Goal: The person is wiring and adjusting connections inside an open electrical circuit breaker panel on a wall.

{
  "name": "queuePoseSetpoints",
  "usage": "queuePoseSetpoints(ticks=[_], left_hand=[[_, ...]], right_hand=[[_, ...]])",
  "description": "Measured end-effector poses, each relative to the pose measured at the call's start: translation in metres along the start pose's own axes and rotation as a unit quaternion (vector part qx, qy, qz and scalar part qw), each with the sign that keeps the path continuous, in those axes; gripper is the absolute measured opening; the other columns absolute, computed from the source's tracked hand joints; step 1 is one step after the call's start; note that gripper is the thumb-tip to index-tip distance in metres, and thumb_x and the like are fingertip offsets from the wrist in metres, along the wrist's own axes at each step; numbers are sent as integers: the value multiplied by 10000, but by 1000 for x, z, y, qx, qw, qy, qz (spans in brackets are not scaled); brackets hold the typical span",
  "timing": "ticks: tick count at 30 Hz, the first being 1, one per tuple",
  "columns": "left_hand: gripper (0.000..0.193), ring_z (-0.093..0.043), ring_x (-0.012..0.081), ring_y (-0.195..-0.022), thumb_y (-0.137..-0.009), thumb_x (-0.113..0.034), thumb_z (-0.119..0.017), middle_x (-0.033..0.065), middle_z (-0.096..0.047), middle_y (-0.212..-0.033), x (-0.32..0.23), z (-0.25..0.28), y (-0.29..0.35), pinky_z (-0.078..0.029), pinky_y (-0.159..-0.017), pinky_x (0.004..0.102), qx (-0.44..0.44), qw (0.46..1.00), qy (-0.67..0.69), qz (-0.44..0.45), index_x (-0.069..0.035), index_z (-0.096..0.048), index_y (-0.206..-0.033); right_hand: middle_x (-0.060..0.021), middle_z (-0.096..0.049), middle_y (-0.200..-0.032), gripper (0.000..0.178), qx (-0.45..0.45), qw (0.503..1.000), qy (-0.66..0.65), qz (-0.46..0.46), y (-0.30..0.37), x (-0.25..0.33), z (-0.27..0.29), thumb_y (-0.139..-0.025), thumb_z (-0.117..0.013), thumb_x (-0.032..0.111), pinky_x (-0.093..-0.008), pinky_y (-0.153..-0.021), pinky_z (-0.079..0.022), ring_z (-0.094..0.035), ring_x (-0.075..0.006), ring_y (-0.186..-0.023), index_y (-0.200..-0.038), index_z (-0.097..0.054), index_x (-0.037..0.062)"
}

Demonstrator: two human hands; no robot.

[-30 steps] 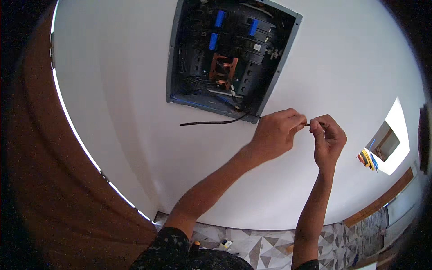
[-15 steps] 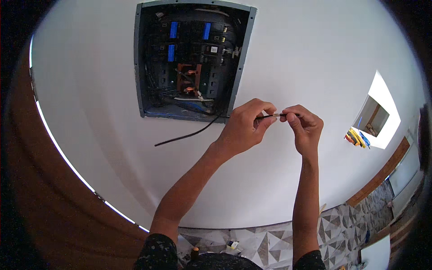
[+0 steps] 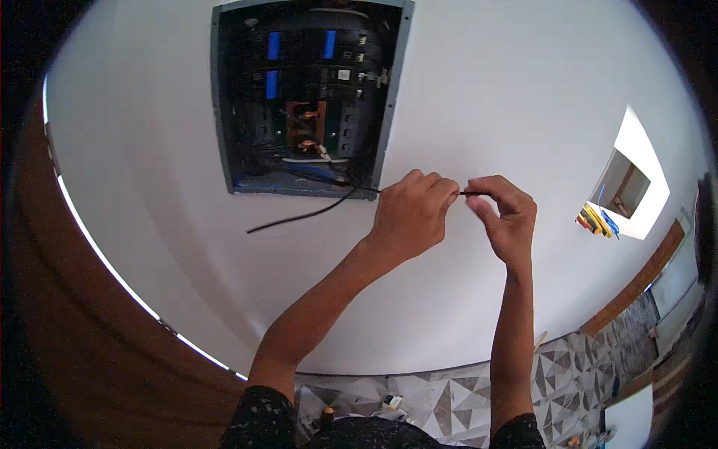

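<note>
On the white wall, a thin black wire (image 3: 468, 193) is stretched between my two hands, just right of an electrical panel (image 3: 396, 90) with a grey frame. My left hand (image 3: 415, 209) is closed around the wire, and its fingers hide most of that length. Curved around the wire's end, the index finger and thumb of my right hand (image 3: 508, 213) are loosely bent. Another black wire (image 3: 299, 218) hangs out of the panel's lower edge toward the left. Inside the panel are black breakers with blue switches (image 3: 330, 44) and copper-coloured bars (image 3: 307, 123).
A square wall opening (image 3: 624, 187) lies to the right, with yellow- and blue-handled tools (image 3: 596, 221) on its sill. Below is a patterned tile floor (image 3: 456, 404) with small items on it. A brown surface (image 3: 90, 329) fills the left side.
My left hand has turned and closed further over the wire, covering the pale section seen between the hands before. My right thumb has dropped slightly from the index finger. The view has shifted a little.
</note>
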State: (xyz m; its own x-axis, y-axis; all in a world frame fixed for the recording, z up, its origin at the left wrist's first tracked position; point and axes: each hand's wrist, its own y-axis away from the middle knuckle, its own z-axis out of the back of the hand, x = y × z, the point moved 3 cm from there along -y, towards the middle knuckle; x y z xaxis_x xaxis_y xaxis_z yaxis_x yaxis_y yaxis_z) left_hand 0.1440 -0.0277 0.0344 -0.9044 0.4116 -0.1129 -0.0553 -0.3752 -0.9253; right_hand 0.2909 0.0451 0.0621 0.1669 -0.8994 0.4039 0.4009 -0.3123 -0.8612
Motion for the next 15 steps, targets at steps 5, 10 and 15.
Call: queuePoseSetpoints(ticks=[5,10,15], left_hand=[[118,-652,249,-779,-884,-38,-607,96,-680,-904,-12,-22,-6,-529,-693,361,18,992,125,0,-44,-639,-998],[105,-693,172,-855,-907,14,-589,79,-728,-993,2,-45,-10,-536,-775,315,51,989,114,80,-43,-671,-939],[289,-642,172,-1057,-1023,-202,-513,90,-694,-1156,39,-33,-6,-480,-944,325,99,994,2,43,-29,-658,-1202]], right_hand=[[-113,-718,-843,52,-23,999,36,12,14,-9,20,-829,-716,10,-304,-755,-537,-678,-186,-785,-881,-722,7],[-98,-688,-995,355,-143,988,38,43,44,-3,62,-813,-789,232,-293,-728,-549,-660,-173,-775,-1086,-685,29],[-91,-712,-838,319,-7,978,45,-202,215,-33,113,-904,-693,312,-318,-725,-543,-668,-169,-764,-1039,-689,22]])
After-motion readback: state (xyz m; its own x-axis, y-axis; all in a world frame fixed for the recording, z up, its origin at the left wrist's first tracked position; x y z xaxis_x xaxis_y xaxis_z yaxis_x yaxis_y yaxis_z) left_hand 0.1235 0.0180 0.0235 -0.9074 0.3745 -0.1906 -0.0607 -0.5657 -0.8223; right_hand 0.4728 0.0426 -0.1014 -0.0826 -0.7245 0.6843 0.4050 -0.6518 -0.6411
